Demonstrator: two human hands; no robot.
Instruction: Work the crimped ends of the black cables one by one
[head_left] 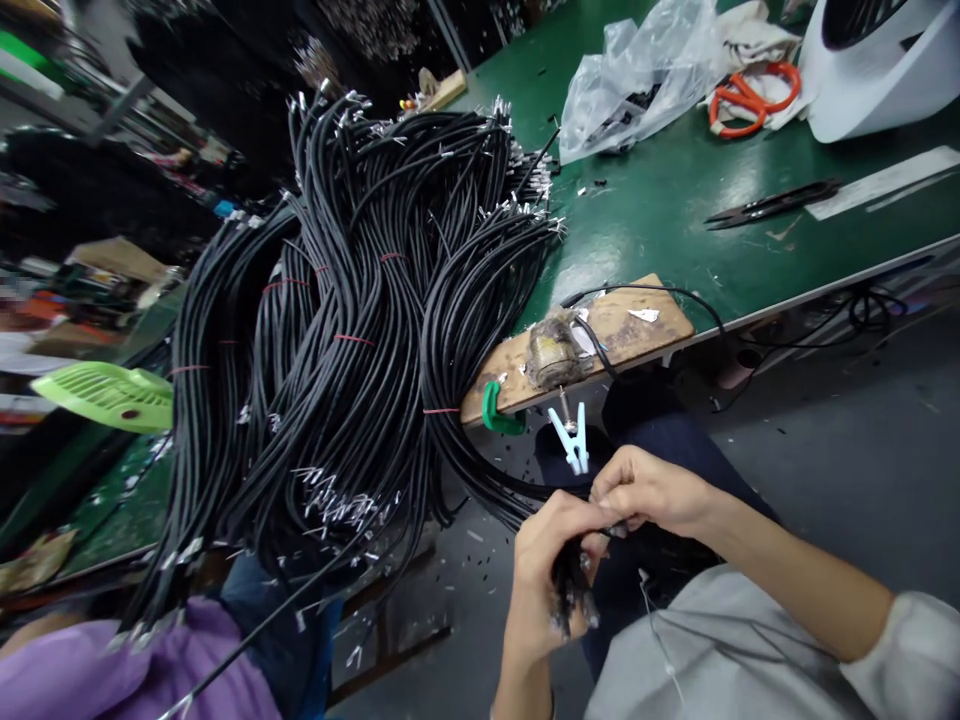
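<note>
My left hand (551, 545) is wrapped around one end of a bundle of black cables (480, 465). The cable ends poke out below its fingers, blurred. My right hand (649, 490) is closed in a pinch beside the left thumb, at the tip of a cable; the exact spot between its fingers is too small to make out. From my hands the bundle runs up to the pile on the green table, with a red band around it. Just above my hands, a light blue clothespin (571, 440) hangs at a metal rod by the wooden board.
Banded heaps of black cables (375, 270) cover the left of the green table (637, 220). A wooden board (637, 310) carries a taped block and a green clamp (499, 410). Dark scissors (772, 205) and a plastic bag (637, 80) lie beyond. A person in purple (135, 670) sits at left.
</note>
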